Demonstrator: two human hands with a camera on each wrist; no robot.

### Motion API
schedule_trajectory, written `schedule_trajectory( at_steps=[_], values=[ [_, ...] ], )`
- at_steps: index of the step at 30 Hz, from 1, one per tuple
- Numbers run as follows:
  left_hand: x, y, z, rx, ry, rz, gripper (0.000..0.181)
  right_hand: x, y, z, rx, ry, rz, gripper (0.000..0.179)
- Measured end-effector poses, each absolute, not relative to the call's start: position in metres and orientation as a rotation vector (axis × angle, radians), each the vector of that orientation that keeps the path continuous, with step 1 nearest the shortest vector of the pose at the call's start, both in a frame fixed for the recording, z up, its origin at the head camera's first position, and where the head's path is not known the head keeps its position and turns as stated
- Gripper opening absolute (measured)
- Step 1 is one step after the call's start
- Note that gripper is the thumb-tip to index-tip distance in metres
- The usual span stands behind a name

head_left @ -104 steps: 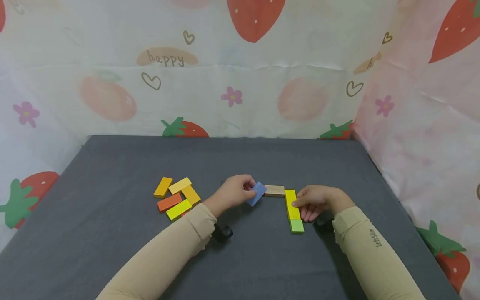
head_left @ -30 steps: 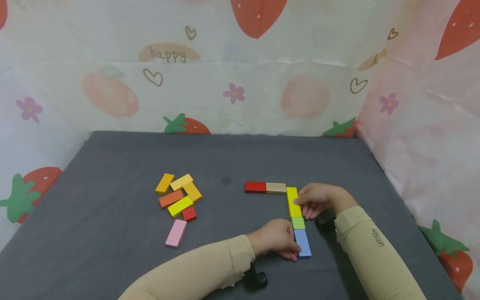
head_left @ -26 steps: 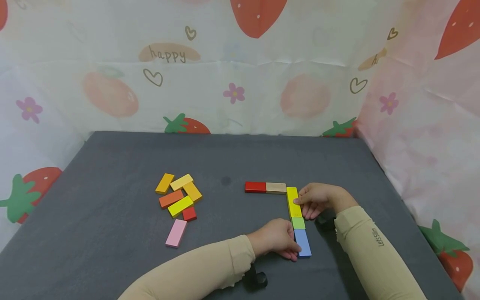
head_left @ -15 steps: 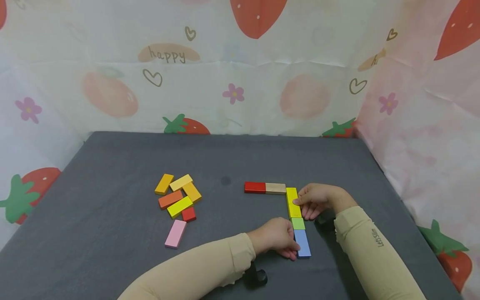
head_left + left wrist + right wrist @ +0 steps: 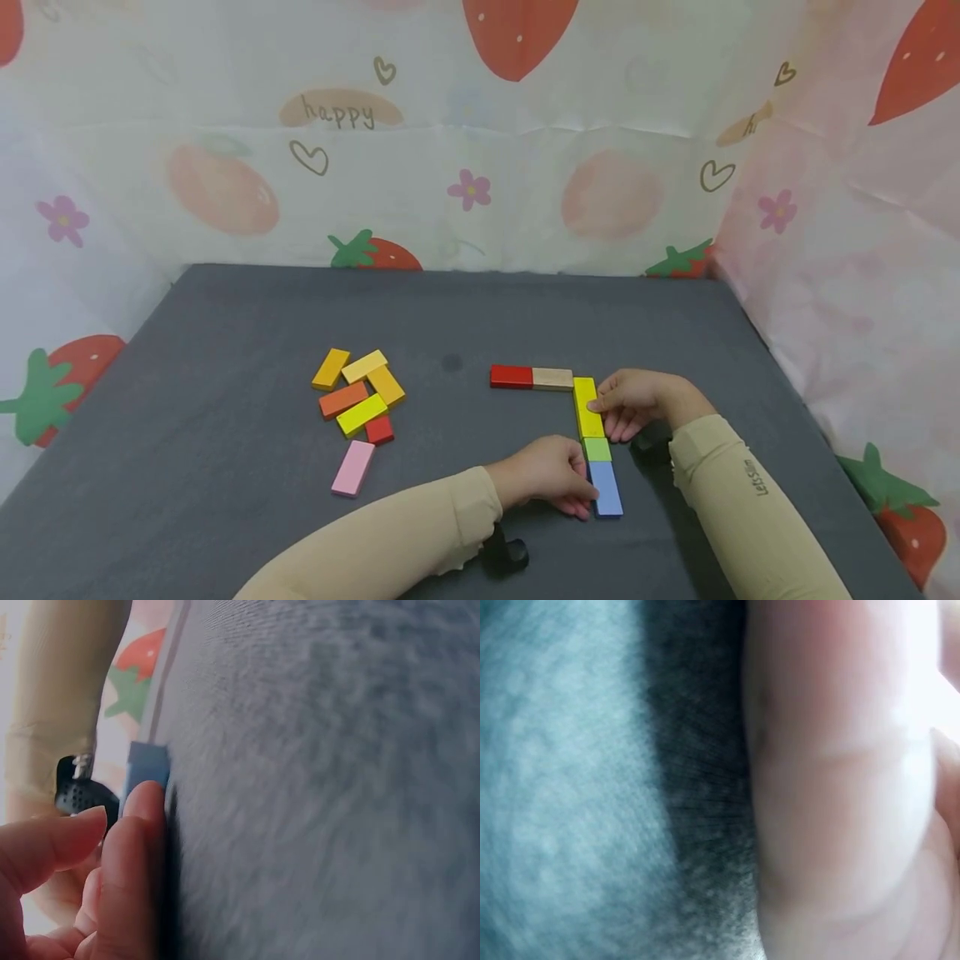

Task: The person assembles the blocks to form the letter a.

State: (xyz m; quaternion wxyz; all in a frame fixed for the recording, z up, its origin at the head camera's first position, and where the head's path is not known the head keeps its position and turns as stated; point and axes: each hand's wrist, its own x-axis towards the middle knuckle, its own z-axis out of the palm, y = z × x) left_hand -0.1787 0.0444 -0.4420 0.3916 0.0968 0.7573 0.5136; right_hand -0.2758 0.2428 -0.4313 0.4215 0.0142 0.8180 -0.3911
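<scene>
In the head view, a row of wooden blocks runs toward me: a yellow block [image 5: 588, 408], a short green block [image 5: 597, 450], then a blue block [image 5: 606, 489]. My left hand [image 5: 545, 473] is at the blue block's left side. The left wrist view shows its thumb [image 5: 56, 844] apart from the blue block [image 5: 146, 766], while a fingertip touches it. My right hand [image 5: 639, 403] lies along the yellow block's right side, thumb at its edge. A blurred finger [image 5: 840, 772] fills much of the right wrist view, where no block shows.
A red block [image 5: 512, 377] and a plain wood block [image 5: 552, 379] extend left from the yellow block's far end. At left lie a pink block [image 5: 352, 468], an orange block [image 5: 343, 400], a small red block [image 5: 379, 429] and several yellowish ones on the grey tablecloth [image 5: 450, 317].
The blue block, earlier lifted in my left hand near the red block, now lies against the green block. My left hand moved nearer and eased slightly left; the right stayed.
</scene>
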Motion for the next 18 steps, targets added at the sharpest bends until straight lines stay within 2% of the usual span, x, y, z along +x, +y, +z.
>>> schedule_trajectory(
  at_steps=[9,18],
  values=[
    [-0.199,0.017,-0.432,0.288,2.080,1.299,0.013,-0.274,0.243,-0.434,0.064,2.064,-0.975,0.024],
    [-0.232,-0.044,-0.416,0.333,2.300,1.227,0.008,-0.275,0.242,-0.433,0.052,2.085,-0.959,0.023]
  ],
)
